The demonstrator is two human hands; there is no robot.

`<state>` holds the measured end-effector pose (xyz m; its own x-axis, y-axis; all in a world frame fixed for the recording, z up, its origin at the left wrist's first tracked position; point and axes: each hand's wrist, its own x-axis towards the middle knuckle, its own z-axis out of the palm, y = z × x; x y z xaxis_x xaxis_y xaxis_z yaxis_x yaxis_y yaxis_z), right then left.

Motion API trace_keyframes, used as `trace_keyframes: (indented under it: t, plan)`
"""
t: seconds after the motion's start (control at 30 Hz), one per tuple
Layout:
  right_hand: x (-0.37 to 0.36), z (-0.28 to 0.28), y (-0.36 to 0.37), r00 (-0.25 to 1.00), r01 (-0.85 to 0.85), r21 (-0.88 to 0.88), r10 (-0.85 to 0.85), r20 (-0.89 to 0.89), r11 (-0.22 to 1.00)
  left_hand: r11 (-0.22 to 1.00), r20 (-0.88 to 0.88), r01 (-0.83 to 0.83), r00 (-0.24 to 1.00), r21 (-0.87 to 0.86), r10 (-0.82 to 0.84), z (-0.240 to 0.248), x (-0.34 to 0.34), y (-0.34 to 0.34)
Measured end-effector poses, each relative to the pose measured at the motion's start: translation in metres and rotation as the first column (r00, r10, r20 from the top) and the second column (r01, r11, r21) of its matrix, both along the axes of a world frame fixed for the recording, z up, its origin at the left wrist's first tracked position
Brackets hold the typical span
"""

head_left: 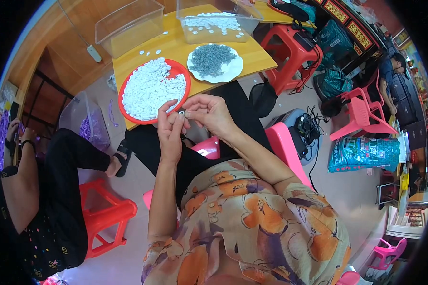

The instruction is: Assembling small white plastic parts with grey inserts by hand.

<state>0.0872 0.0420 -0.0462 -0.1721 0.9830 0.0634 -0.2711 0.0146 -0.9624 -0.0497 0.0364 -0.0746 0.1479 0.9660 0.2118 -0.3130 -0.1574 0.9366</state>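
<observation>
Right now, the left hand [170,129] and the right hand [210,113] meet over the near edge of a round red tray [188,90], fingers of both pinched closed around a small white piece [181,113]. Much of the piece is hidden by the fingertips. Many white pieces [145,95] fill the tray, on the near left of the yellow surface [253,56]. Just right of it, a white plate [233,73] bears a heap of small grey parts [213,60]. Farther back stand two clear bins, the right one [249,18] holding more white pieces.
</observation>
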Motion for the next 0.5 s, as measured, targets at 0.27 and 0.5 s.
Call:
trace_keyframes:
  t: [0.27,0.5]
  plan:
    - [-0.0026,-0.0068,0.0016,0.999,0.026,-0.009,-0.026,-0.045,1.000,0.999,-0.075,-0.034,0.997,0.030,0.036,-0.0009,-0.0012,0.0005]
    - [-0.0023,-0.0089,0.0024,0.996,0.035,-0.020,-0.037,-0.079,0.999,1.000,-0.023,-0.019,1.000,0.000,0.019,-0.0063,-0.0023,0.0028]
